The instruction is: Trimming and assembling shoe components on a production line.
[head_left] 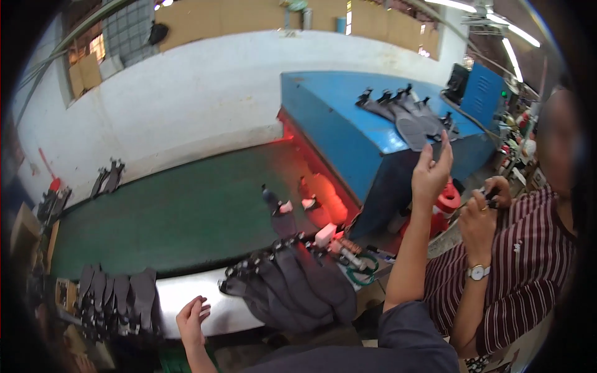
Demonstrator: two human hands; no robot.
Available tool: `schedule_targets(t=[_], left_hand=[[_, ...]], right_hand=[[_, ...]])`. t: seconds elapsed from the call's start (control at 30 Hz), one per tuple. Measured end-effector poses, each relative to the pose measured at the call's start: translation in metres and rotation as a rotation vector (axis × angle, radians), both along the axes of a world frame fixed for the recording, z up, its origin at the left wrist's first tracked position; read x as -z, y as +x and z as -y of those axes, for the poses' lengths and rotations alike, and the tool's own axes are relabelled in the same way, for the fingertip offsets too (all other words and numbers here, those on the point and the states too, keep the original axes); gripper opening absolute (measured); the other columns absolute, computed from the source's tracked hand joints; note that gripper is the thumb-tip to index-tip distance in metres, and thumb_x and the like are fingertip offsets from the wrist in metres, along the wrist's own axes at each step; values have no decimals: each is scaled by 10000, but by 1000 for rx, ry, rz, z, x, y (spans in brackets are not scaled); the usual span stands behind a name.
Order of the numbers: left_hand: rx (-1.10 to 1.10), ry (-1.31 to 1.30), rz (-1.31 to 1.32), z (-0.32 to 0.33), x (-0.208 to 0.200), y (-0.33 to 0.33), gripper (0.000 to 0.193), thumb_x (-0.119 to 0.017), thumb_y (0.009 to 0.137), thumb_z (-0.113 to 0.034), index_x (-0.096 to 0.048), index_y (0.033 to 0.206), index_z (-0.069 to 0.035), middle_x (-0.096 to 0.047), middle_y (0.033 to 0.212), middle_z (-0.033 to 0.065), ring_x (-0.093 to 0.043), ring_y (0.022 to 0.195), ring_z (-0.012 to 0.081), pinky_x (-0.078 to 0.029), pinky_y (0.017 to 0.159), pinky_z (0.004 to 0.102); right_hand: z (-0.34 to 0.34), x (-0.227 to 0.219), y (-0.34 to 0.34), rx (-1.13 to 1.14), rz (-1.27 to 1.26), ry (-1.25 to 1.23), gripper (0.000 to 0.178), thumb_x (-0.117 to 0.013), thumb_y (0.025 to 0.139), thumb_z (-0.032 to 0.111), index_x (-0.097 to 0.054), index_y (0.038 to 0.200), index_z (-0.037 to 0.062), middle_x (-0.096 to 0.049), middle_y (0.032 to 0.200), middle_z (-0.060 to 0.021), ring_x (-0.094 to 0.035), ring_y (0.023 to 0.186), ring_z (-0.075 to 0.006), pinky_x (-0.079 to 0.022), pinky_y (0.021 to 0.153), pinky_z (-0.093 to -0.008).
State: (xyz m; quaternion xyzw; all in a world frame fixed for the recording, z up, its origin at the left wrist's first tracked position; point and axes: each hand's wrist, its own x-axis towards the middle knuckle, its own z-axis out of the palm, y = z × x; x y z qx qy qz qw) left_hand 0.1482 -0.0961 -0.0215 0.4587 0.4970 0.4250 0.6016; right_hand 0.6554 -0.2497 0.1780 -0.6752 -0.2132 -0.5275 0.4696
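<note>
My left hand [192,318] hovers over the near edge of a shiny metal shelf [180,295], its fingers loosely bent and apart, with nothing visible in them. To its right lies an overlapping pile of dark grey sole-shaped pieces with black clip-like ends [292,283]. Raised at the right, my right hand [432,174] has its fingers stretched upward and holds nothing I can see. Behind it, several similar grey pieces [413,124] rest on the sloping blue machine top [329,99]; whether the fingertips touch them, I cannot tell.
On the green conveyor belt [168,199], two pieces [280,214] lie by the glowing red opening [326,193]. More grey pieces [118,298] hang at the left. Close on the right, a co-worker in a striped shirt [522,267] handles a small black item. Tools [348,255] lie beside the pile.
</note>
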Motion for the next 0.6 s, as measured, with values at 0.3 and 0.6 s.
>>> schedule_targets(t=[0.3, 0.6], left_hand=[[177, 172, -250, -14, 33, 8, 396, -678, 855, -167, -609, 1188, 36, -654, 1093, 120, -614, 942, 148, -509, 822, 286], [128, 620, -592, -32, 56, 46, 471, -748, 775, -202, -618, 1212, -84, -596, 1219, 150, -583, 1054, 260, -504, 846, 346]], right_hand=[[9, 73, -138, -1041, -458, 22, 385, -432, 1007, 127, -461, 1380, 36, -536, 950, -4, -359, 557, -6, -294, 480, -152], [9, 137, -218, -1323, -784, -491, 279, -502, 942, 11, -606, 1198, -31, -574, 851, -38, -443, 540, -56, -373, 468, -205]])
